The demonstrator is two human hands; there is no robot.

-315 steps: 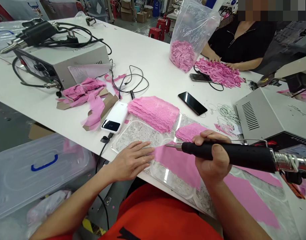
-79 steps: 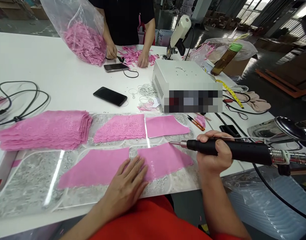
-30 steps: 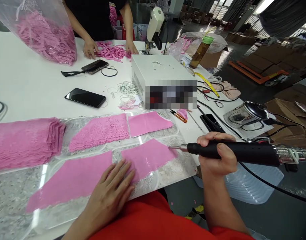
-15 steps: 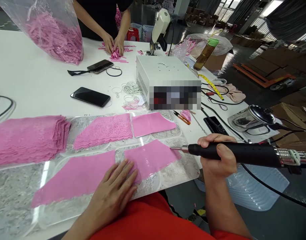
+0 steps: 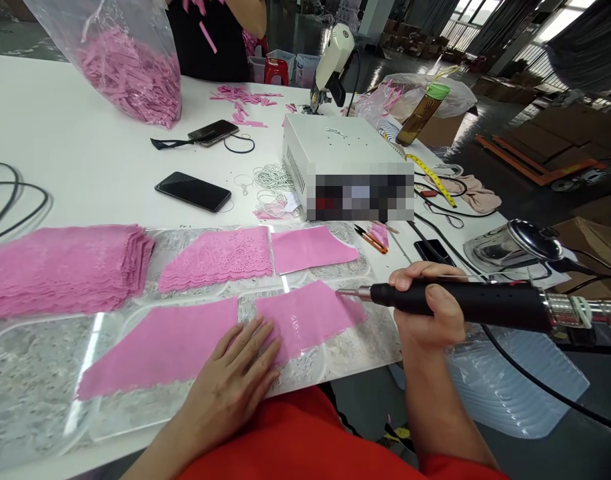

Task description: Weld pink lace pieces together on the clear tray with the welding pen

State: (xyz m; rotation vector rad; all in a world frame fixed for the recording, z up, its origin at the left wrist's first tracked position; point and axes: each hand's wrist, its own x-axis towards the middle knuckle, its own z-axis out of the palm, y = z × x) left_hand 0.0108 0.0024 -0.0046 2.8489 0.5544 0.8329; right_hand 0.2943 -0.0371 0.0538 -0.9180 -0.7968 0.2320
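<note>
My left hand (image 5: 235, 380) lies flat, fingers spread, on a pink fabric piece (image 5: 312, 319) that rests on a clear scratched plastic template (image 5: 355, 347). My right hand (image 5: 428, 313) is closed round the black handle of a hot cutting tool (image 5: 465, 303). The tool's metal tip (image 5: 348, 293) touches the upper right edge of that fabric piece. A longer pink piece (image 5: 165, 350) lies to the left. A pink lace piece (image 5: 218, 257) and a plain pink piece (image 5: 310, 248) sit farther back. A thick stack of pink lace (image 5: 60, 267) is at far left.
A white control box (image 5: 345, 160) stands behind, with a black phone (image 5: 192, 191), white elastic loops (image 5: 270, 180), small snips (image 5: 370, 238) and a metal stand (image 5: 515, 247) around it. A bag of pink strips (image 5: 120, 60) and another person's arm (image 5: 235, 10) are across the table.
The view has shifted slightly; the tool tip has moved a little left along the fabric edge. The person across the table has lifted their hands off the pile of strips.
</note>
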